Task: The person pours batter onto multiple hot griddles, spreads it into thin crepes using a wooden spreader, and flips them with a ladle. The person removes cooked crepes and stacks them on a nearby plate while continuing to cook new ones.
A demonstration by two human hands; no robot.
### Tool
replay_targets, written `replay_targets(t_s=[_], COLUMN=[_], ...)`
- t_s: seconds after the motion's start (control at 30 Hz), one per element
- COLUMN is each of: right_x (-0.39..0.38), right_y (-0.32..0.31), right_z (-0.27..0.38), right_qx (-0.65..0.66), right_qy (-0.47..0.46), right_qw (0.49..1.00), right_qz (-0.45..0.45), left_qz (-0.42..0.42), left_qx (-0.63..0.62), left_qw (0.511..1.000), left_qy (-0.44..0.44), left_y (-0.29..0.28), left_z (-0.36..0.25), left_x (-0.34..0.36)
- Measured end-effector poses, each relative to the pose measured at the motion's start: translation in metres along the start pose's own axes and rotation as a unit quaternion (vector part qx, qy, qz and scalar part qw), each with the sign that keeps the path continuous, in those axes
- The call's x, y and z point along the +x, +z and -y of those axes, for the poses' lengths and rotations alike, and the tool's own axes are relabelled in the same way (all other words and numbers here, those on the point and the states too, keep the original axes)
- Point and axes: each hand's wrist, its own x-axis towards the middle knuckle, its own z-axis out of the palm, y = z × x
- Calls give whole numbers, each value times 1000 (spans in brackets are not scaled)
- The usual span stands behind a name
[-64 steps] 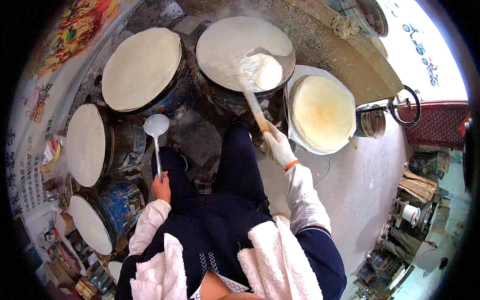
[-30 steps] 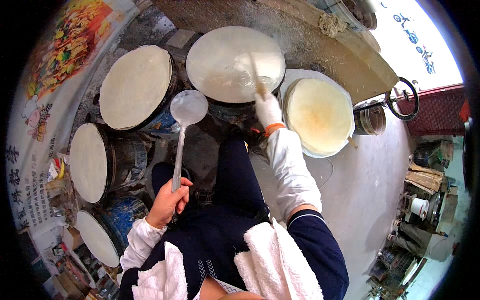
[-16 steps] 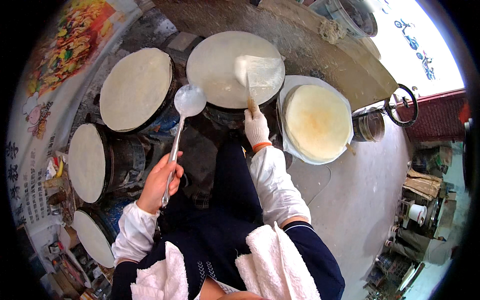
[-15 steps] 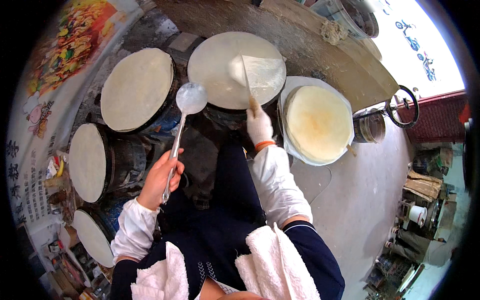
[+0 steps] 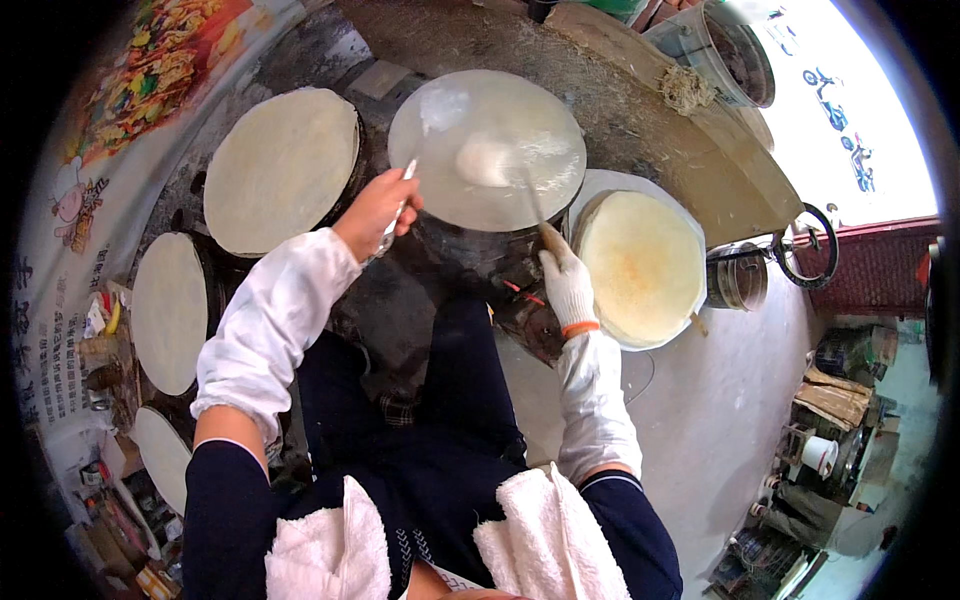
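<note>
My left hand [image 5: 378, 215], bare, grips the metal handle of a ladle [image 5: 440, 108], whose bowl hangs over the left part of a round griddle [image 5: 440, 200]. Pale batter coats this griddle, with a whiter pool [image 5: 490, 160] near its middle. In a white glove, my right hand [image 5: 568, 285] is closed round the wooden handle of a flat, wide-bladed scraper [image 5: 533, 198]. The blade shows nearly edge-on and blurred, at the right part of the griddle. Just right of that hand lies a stack of round, thin pancakes [image 5: 640, 270] on a pale sheet.
More round griddles covered with pale sheets curve along my left: a far one [image 5: 280, 170], a middle one [image 5: 170, 310] and a near one [image 5: 160, 450]. A cardboard panel [image 5: 740, 190] stands beyond the stack. Buckets [image 5: 738, 275] sit to the right, near a black wheel-like ring [image 5: 808, 245].
My left hand has moved forward and right, bringing the ladle from beside the griddle to over it. My right hand has shifted right and slightly nearer, and the scraper blade has turned edge-on.
</note>
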Motion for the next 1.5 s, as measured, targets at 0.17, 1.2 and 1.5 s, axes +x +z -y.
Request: replay_targets(t_s=[0.17, 1.2, 1.5], right_x=[-39, -55, -41], right_y=[21, 76, 108], right_z=[13, 84, 101], right_qx=[-8, -294, 143], right_qy=[103, 40, -20], right_qw=[986, 951, 988], right_qz=[-133, 91, 51], left_qz=[-3, -29, -90], left_qx=[12, -453, -507], left_qw=[999, 888, 857], left_qy=[-34, -77, -14], left_y=[18, -48, -74], left_z=[34, 9, 88], left_x=[11, -248, -371])
